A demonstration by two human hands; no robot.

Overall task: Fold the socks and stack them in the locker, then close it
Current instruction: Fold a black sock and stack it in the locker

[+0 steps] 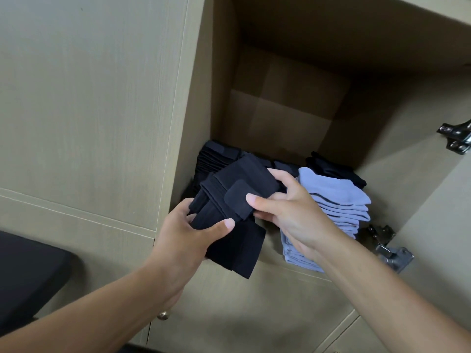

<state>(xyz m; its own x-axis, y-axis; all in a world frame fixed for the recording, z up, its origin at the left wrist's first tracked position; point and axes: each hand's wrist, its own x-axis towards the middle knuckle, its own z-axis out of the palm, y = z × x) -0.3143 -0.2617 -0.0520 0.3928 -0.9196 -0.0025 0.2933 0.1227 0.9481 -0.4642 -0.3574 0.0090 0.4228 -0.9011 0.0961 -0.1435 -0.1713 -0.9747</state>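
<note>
Both hands, L (178,233) & R (285,210), grip dark socks (237,197) at locker (293,98); no readable labels

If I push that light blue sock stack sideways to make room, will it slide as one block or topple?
The light blue sock stack is tall and already leans, its layers stepped, so it would probably shear or spill rather than slide whole. The cloth looks soft; upper socks should slump. The right hand beside it could steady it.

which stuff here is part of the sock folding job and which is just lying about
Part of the job:
dark socks, held by left hand and right hand
dark sock stack
light blue sock stack
open locker

Just there:
black pad
round knob
</note>
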